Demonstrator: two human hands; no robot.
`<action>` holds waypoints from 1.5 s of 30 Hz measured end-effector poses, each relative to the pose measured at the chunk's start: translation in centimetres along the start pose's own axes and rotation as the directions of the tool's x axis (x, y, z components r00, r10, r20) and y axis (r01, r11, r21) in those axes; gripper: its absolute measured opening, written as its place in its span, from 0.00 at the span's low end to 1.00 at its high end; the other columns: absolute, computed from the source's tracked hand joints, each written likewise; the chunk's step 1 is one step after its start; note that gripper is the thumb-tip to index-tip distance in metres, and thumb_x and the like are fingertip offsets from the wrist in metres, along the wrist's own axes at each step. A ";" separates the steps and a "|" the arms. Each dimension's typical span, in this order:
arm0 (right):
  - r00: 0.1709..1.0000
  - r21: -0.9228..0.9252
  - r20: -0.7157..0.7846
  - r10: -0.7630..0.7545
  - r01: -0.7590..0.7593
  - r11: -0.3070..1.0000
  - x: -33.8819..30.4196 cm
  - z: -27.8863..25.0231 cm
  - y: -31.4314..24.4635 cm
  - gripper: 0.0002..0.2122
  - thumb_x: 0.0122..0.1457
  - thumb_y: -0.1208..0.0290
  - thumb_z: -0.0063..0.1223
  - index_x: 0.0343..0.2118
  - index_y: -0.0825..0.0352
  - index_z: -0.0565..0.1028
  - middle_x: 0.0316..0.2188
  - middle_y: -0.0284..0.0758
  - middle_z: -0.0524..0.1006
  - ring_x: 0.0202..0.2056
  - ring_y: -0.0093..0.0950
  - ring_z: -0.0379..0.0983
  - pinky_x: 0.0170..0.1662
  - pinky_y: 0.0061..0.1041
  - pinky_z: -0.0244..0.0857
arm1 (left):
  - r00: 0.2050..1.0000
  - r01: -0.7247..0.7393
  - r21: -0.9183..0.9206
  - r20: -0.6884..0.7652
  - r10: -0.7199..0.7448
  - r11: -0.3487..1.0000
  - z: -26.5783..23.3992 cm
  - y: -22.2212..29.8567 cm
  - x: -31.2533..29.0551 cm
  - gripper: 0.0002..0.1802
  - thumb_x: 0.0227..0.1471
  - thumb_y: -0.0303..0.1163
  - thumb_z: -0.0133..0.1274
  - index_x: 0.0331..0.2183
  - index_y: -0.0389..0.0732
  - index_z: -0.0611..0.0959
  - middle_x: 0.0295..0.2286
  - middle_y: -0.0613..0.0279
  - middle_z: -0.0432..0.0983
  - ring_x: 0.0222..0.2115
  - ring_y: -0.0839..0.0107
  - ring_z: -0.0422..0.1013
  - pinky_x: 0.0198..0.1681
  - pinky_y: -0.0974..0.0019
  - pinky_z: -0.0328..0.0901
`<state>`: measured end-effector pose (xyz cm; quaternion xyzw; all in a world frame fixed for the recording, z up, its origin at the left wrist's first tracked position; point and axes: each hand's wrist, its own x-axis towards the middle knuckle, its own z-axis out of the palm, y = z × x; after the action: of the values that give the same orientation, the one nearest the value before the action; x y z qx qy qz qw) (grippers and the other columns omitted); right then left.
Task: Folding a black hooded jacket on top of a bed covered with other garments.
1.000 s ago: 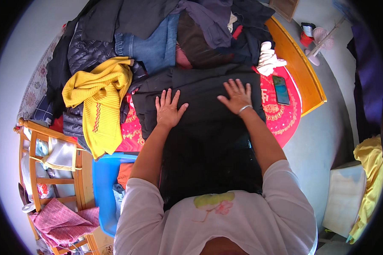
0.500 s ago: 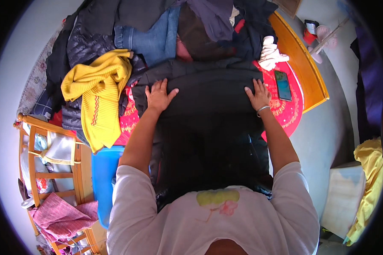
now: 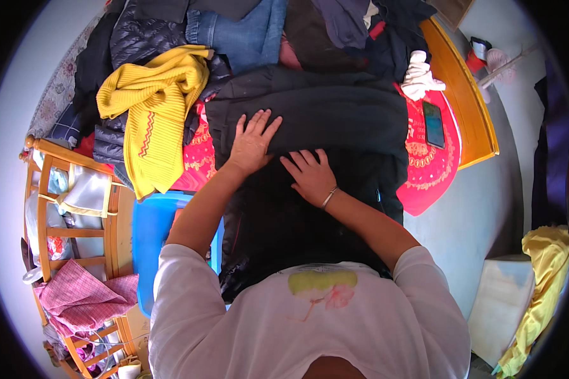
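Note:
A dark garment (image 3: 335, 117) lies spread in front of me on the bed, its far part forming a flat, charcoal band. My left hand (image 3: 253, 143) rests on that band's left side, palm down with fingers spread. Closer to the middle, my right hand (image 3: 312, 175) lies flat at the band's near edge, fingers apart, a bracelet on its wrist. Neither hand grips anything. Glossier black cloth (image 3: 284, 221) stretches from the band toward my body; I cannot tell whether both are one piece.
Left of the garment lies a yellow ribbed sweater (image 3: 152, 126); behind it are jeans (image 3: 246, 41) and other dark clothes. A phone (image 3: 433, 125) and white cloth (image 3: 419, 79) sit at right, by the wooden bed edge (image 3: 464, 95). A blue tub (image 3: 146, 252) stands beside a wooden chair (image 3: 76, 232).
My right hand has moved from the garment's right side inward to the middle and nearer to me. My left hand still lies flat on the left part. The view has shifted slightly.

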<state>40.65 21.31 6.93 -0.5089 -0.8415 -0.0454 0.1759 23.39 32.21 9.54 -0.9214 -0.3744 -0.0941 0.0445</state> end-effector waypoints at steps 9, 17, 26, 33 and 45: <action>0.999 0.038 -0.044 0.011 -0.009 0.999 1.1 -1.7 3.5 0.13 0.46 0.77 0.48 0.37 0.62 0.75 0.33 0.31 0.76 0.40 0.26 0.69 0.50 0.33 0.55 | 0.983 0.016 0.059 -0.182 -0.005 0.998 1.1 -0.7 1.1 0.42 0.33 0.26 0.57 0.54 0.49 0.64 0.53 0.57 0.60 0.55 0.62 0.55 0.58 0.51 0.45; 0.965 -0.154 -0.166 -0.204 0.179 0.972 -0.7 -4.6 2.3 0.11 0.47 0.70 0.54 0.36 0.62 0.75 0.33 0.30 0.77 0.39 0.26 0.71 0.45 0.34 0.59 | 1.000 -0.005 -0.104 -0.015 0.003 0.995 -0.2 0.8 0.5 0.38 0.41 0.37 0.58 0.55 0.48 0.63 0.54 0.55 0.58 0.57 0.60 0.53 0.59 0.50 0.42; 0.942 0.133 -0.269 0.199 -0.168 0.977 7.3 -7.6 8.1 0.15 0.55 0.59 0.46 0.42 0.60 0.73 0.44 0.35 0.73 0.51 0.33 0.64 0.53 0.41 0.51 | 0.994 0.072 -0.332 -0.052 -0.095 0.940 -0.3 2.5 6.4 0.30 0.51 0.54 0.44 0.52 0.48 0.70 0.55 0.56 0.57 0.58 0.62 0.49 0.58 0.45 0.40; 0.831 -0.121 0.193 0.522 -0.508 0.853 2.7 -2.2 11.2 0.30 0.56 0.41 0.32 0.58 0.54 0.59 0.62 0.31 0.50 0.64 0.32 0.37 0.62 0.48 0.25 | 0.986 0.117 -0.123 -0.106 -0.130 0.986 5.0 3.3 5.9 0.34 0.52 0.57 0.40 0.56 0.50 0.63 0.57 0.57 0.52 0.60 0.61 0.45 0.59 0.46 0.35; 0.455 -0.117 0.199 0.868 -0.868 0.482 -4.0 -5.8 20.2 0.34 0.53 0.37 0.32 0.59 0.53 0.55 0.62 0.31 0.49 0.64 0.34 0.37 0.61 0.49 0.28 | 0.825 0.563 -0.023 0.079 -0.560 0.826 2.0 -5.3 1.7 0.38 0.50 0.61 0.39 0.56 0.49 0.62 0.57 0.53 0.51 0.60 0.61 0.44 0.59 0.44 0.34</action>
<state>61.39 26.16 8.89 -0.8674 -0.4793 0.1105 0.0758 21.18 37.44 8.02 -0.7742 -0.6277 -0.0797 -0.0188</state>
